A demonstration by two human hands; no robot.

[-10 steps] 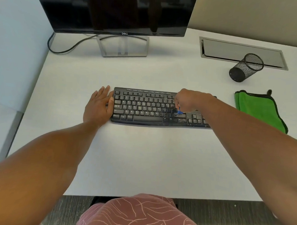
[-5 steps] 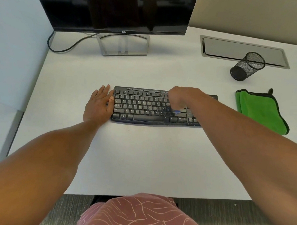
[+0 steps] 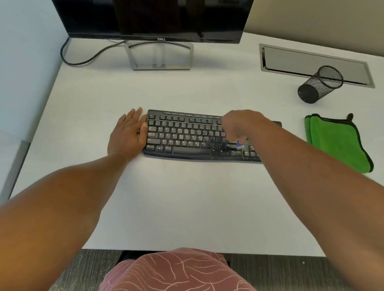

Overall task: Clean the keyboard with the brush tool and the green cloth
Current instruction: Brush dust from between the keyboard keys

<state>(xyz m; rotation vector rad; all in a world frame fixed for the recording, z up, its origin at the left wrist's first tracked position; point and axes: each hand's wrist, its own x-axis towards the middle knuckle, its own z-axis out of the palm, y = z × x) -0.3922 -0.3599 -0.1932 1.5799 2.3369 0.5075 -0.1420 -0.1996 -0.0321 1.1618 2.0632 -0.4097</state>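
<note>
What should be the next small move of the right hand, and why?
Probably sweep the brush tool onward along the keys: white specks show on the keyboard near the right hand, the left hand braces its end, and the green cloth lies unused.

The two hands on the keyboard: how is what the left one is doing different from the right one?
The left hand lies flat and open against the left end of the keyboard, holding nothing. The right hand is closed around the brush tool, hovering above the keys right of centre and looking blurred. Both are bare and at the keyboard.
</note>
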